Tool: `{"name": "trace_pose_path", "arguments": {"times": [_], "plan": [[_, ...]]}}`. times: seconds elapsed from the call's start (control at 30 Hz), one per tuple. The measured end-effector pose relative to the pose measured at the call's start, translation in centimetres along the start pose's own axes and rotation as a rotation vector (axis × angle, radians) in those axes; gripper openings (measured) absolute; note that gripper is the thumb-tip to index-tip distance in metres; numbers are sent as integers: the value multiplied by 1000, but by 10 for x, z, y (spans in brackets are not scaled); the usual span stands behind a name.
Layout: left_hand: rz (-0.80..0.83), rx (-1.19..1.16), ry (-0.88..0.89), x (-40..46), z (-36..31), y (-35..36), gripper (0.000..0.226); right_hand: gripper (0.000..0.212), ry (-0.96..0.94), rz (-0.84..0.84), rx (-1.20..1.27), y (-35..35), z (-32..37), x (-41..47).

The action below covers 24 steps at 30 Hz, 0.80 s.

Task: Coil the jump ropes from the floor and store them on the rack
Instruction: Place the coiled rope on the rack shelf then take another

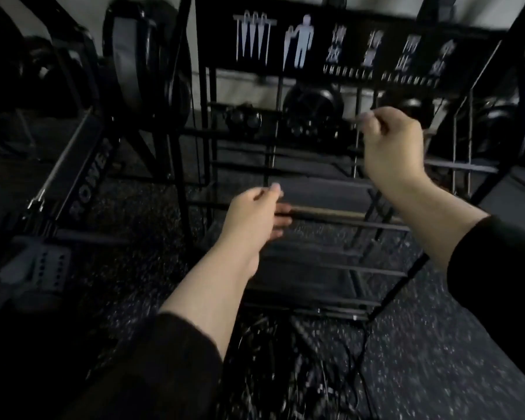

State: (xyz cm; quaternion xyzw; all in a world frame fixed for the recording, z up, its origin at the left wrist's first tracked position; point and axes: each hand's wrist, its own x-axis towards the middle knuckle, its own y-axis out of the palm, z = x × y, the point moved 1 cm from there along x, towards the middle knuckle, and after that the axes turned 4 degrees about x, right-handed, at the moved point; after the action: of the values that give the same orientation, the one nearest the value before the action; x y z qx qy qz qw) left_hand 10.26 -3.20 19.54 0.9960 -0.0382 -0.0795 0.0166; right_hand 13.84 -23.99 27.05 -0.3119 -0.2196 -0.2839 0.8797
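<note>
Head view, over a dim gym floor: I have both hands up at the black wire rack [340,165], the one with an umbrella sign [331,47] along its top. My left hand [255,212] reaches to a front rail, where a tan, rod-like piece [325,213] lies along the bar just beyond the fingertips [281,215]; I take it for a jump-rope handle, though blur keeps me from being sure. Those fingers are loosely extended, thumb raised, touching or nearly touching the rod's near end rather than clasped round it. My right hand [391,147] is higher and deeper in the rack, fingers curled with thumb and forefinger drawn together as if nipping something thin; I cannot make out any cord between them, so I cannot tell whether it grasps anything.

A dark tangle of jump ropes [303,368] lies on the speckled floor [437,359] below me, near the rack's front foot, uncoiled. A rowing machine [85,183] stands to the left.

My judgement: this is the storing step for one rope, with most of the work left. Next, I must settle that handle securely on the rail, then go down to the heap, tease out a single rope and wind it.
</note>
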Motion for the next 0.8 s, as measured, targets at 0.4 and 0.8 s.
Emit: {"name": "trace_pose_path", "arguments": {"times": [0.4,0.8], "plan": [[589,593,-304,-51,122,37,42,18,369,704,-21,13,-125,-260],[562,1093,-175,-38,227,40,38,39,847,850,-449,-56,-298,-385]]}}
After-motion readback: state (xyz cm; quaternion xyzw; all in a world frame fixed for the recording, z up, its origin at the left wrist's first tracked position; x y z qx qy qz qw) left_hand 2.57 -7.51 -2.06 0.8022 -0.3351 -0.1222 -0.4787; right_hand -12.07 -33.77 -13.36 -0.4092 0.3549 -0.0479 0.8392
